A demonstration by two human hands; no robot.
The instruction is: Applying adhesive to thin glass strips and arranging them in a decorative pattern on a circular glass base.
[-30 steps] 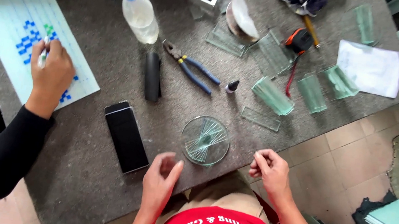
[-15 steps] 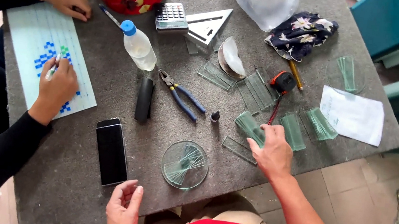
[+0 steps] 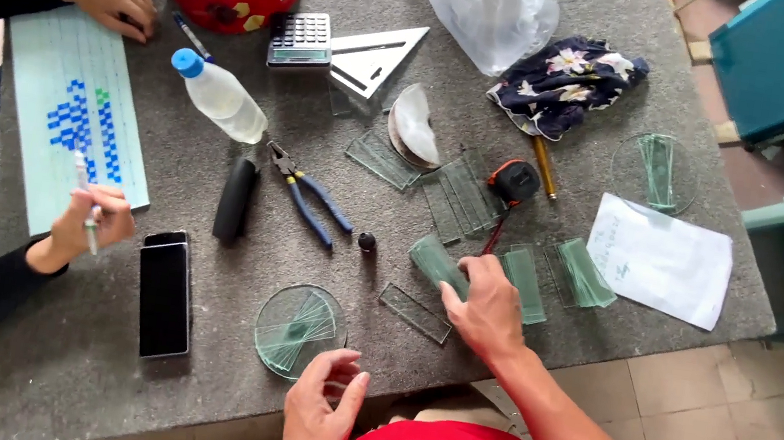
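- The right hand (image 3: 486, 313) lies palm down on the grey table (image 3: 572, 82), its fingers spread flat over a small stack of greenish glass strips (image 3: 435, 262); it presses on them rather than gripping, and whether a strip is pinched underneath cannot be told
- The left hand (image 3: 322, 405) hovers at the near table edge, fingers loosely curled and half open, holding nothing, just beside a round glass disc (image 3: 299, 330) that carries a fan of thin glass strips
- A single rectangular glass piece (image 3: 414, 313) lies flat between the disc and the right hand
- Two more bundles of glass strips (image 3: 556, 277) sit just to the right of the right hand, near a white sheet of paper (image 3: 661, 261)
- Further back lie blue-handled pliers (image 3: 309, 197), a black cylinder (image 3: 235, 199), a plastic bottle with a blue cap (image 3: 217, 94) and a tape measure (image 3: 514, 181)
- A dark phone (image 3: 164, 293) rests face up to the left of the disc
- At the left side another person in black sleeves works on a pale board with blue squares (image 3: 70, 132), one hand (image 3: 89, 223) holding a pen over it
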